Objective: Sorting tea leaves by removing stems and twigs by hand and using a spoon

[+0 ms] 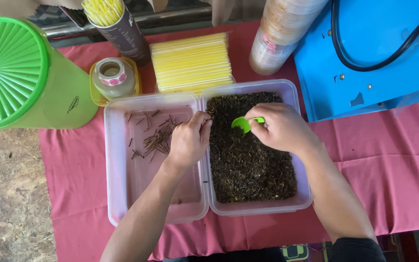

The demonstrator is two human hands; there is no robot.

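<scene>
Right hand (pixel 280 128) fingers pinch green scoop (pixel 242 124) over tea tray (pixel 302 194); left hand (pixel 188 140) fingers curled, contents unclear.

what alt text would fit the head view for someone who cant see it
A person's right hand holds a green scoop over a tub of dark dried leaves, while the left hand pinches at the wall shared with a second tub holding a few stems, on a pink cloth.

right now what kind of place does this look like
Probably a small drink stall's prep table: a pack of yellow plastic straws, a stack of clear plastic lids, and a clear tub of dark loose tea leaves.
</scene>
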